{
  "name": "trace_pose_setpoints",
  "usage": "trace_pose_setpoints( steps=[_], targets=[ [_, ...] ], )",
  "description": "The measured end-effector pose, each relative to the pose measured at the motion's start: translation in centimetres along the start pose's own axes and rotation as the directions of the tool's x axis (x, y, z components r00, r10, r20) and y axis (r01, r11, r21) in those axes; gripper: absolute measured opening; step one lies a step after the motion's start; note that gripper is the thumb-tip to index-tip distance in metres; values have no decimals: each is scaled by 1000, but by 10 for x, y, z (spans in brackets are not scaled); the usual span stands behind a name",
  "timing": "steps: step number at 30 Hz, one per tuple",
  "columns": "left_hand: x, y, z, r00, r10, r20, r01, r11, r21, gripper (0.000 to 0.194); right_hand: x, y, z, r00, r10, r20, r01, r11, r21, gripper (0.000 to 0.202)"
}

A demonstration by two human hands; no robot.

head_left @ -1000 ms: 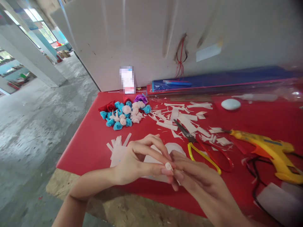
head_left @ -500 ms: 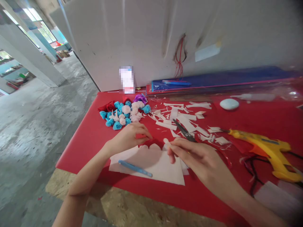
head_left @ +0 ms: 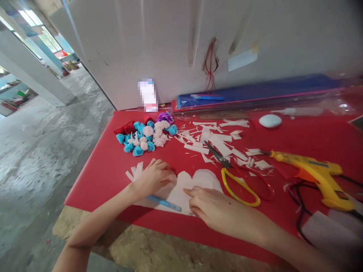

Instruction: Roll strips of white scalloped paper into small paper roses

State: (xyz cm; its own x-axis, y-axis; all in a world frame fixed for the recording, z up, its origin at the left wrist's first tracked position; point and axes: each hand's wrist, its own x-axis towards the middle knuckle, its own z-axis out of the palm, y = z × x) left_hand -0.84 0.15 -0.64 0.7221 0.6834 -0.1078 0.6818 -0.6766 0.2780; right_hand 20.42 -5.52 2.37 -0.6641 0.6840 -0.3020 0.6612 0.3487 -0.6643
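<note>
My left hand (head_left: 155, 176) rests with fingers loosely bent and apart over the left part of the white paper (head_left: 185, 185), close to some white paper strips (head_left: 137, 170). A blue pen (head_left: 164, 203) lies on the sheet, its far end covered by that hand. My right hand (head_left: 211, 206) lies on the paper's right side, its index finger stretched out on the surface and the other fingers bent beneath. Rounded petal-like shapes form the paper's upper edge. To the right lie scissors (head_left: 241, 190) with yellow and red handles.
Blue, white, red and purple paper flowers (head_left: 147, 136) are bunched at the back left. Paper scraps (head_left: 218, 143) litter the red table (head_left: 96, 181). A yellow glue gun (head_left: 320, 170) with a cord and a pale egg-shaped object (head_left: 270, 121) lie right. A phone (head_left: 148, 96) leans on the wall.
My right hand has moved down and left onto the paper, and the small white piece in its fingers is out of sight. My left hand has come down, and the paper strips and scissors handles are uncovered.
</note>
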Motion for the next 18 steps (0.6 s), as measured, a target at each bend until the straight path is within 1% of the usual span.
trace_pose_setpoints(
  steps=[4,7,12,15,18],
  targets=[
    [0,0,0,1000,19,-13,-20,999,-50,20,2,0,-1,1000,13,4,-13,1000,-19,29],
    [1,1,2,1000,-9,-13,7,994,-113,18,1,0,-1,1000,9,4,-8,1000,-23,30],
    [3,2,2,989,-142,-32,131,965,-228,14,1,1,0,1000,-7,-11,7,1000,-4,28],
    [3,2,-4,967,-247,-56,217,922,-321,13,0,3,0,999,-22,-23,23,999,23,28],
    [2,1,-11,940,-329,-88,262,864,-429,13,0,5,0,998,-42,-40,44,997,63,30]
  ],
)
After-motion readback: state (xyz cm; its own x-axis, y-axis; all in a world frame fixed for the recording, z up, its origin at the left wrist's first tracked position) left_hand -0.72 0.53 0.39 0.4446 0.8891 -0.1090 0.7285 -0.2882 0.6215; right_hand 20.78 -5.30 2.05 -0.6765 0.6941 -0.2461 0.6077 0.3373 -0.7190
